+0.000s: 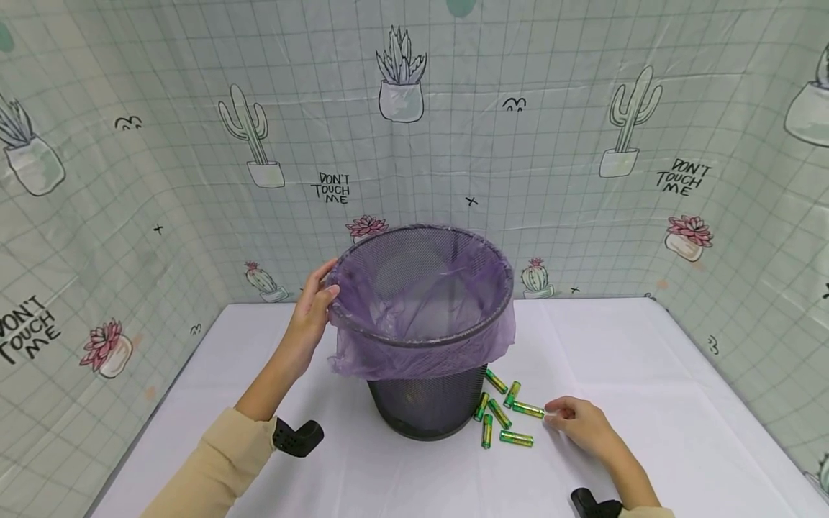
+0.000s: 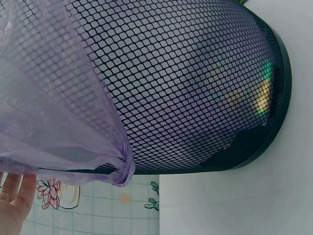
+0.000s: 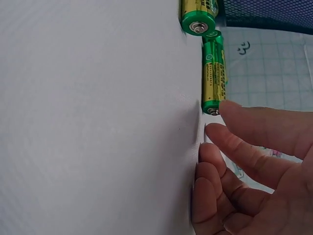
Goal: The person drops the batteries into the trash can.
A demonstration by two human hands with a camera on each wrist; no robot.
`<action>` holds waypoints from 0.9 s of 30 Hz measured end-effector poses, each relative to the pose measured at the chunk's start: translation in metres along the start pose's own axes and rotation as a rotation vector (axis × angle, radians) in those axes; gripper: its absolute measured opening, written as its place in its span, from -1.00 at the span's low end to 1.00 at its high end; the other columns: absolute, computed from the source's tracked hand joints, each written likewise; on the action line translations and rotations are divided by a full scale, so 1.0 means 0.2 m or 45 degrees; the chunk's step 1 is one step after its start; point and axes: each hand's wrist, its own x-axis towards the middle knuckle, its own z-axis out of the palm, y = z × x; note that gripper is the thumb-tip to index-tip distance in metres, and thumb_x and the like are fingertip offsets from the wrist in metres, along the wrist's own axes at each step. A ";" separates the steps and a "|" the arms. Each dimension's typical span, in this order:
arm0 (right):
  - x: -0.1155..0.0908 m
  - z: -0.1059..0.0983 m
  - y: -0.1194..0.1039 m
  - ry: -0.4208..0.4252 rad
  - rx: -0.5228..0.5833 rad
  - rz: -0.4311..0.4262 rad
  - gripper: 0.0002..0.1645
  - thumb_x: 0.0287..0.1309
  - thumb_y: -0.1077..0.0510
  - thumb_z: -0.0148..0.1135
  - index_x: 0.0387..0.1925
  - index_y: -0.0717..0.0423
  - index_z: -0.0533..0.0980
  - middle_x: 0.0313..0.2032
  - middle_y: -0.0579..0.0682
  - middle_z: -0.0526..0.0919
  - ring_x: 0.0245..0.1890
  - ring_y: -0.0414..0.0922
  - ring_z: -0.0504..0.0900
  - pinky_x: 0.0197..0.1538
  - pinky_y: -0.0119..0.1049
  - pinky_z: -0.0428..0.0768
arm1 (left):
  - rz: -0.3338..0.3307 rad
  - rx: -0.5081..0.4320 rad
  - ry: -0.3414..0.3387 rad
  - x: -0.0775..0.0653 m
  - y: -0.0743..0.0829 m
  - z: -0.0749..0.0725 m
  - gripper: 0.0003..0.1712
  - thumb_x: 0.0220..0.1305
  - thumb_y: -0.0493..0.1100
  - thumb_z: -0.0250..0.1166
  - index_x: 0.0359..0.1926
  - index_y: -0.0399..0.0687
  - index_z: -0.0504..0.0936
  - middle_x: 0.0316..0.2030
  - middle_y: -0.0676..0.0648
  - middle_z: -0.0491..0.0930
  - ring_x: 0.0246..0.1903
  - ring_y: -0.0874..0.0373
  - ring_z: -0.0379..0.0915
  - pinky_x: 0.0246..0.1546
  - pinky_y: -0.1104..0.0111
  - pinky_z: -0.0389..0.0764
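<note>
A black mesh wastebasket [image 1: 424, 406] stands on the white table, lined with a thin purple bag [image 1: 421, 360] folded over its rim. My left hand [image 1: 314, 306] holds the rim at the left, its thumb over the edge. Several green and yellow batteries [image 1: 516, 438] lie loose to the right of the basket. Beside the end of the rightmost battery [image 1: 527, 410] is my right hand [image 1: 583, 424]; in the right wrist view its thumb tip overlaps that battery [image 3: 214, 81], and the index fingertip is apart from it. The other right fingers curl against the table.
Through the mesh in the left wrist view, a green and yellow shape [image 2: 264, 98] shows low inside the basket. A patterned cloth wall [image 1: 563, 237] rises behind and on both sides of the table [image 1: 602, 345]. Each wrist wears a black device [image 1: 298, 437].
</note>
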 end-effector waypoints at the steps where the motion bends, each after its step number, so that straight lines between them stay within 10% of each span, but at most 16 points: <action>1: 0.00 0.00 0.00 0.003 -0.008 0.000 -0.68 0.06 0.17 0.22 -0.18 0.30 0.56 -0.48 -0.05 0.43 -0.45 -0.16 0.34 -0.38 -0.32 0.31 | 0.000 -0.001 0.000 0.00 0.00 0.00 -0.37 0.35 -0.08 -0.18 0.42 0.14 -0.01 0.36 -0.18 0.04 0.27 -0.06 0.09 0.25 0.01 0.13; 27: 0.01 0.03 -0.02 0.018 -0.090 -0.023 -0.79 0.03 0.20 0.22 -0.25 0.20 0.55 -0.50 -0.02 0.43 -0.47 -0.12 0.36 -0.44 -0.31 0.30 | 0.028 0.025 -0.014 0.00 0.00 0.00 -0.37 0.35 -0.06 -0.16 0.42 0.12 0.01 0.42 -0.17 -0.09 0.38 -0.08 -0.09 0.32 -0.11 0.00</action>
